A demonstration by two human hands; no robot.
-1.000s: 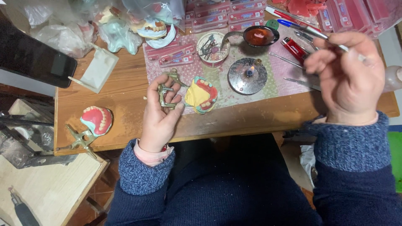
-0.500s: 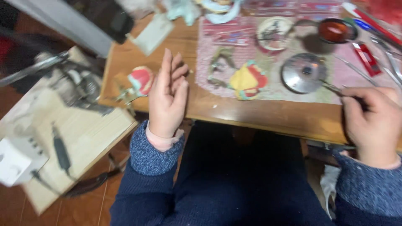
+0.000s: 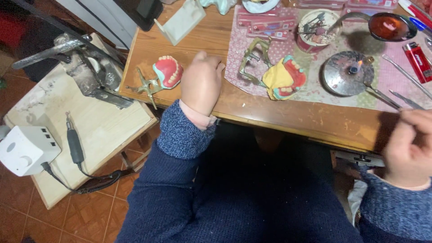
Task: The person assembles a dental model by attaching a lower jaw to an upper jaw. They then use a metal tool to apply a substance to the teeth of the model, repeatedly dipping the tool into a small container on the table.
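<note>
Pink denture model point(image 3: 167, 72) beside left hand point(image 3: 201, 83), curled, empty | right hand point(image 3: 407, 150) grip unclear

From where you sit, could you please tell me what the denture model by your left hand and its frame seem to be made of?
The denture model looks like glossy pink wax or acrylic with pale, plastic-like teeth. Its frame looks like dull brass, judging by its yellowish metallic tone.

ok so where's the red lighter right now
In the head view the red lighter lies at the table's far right edge, on the pink mat, beside the round metal burner.
</note>
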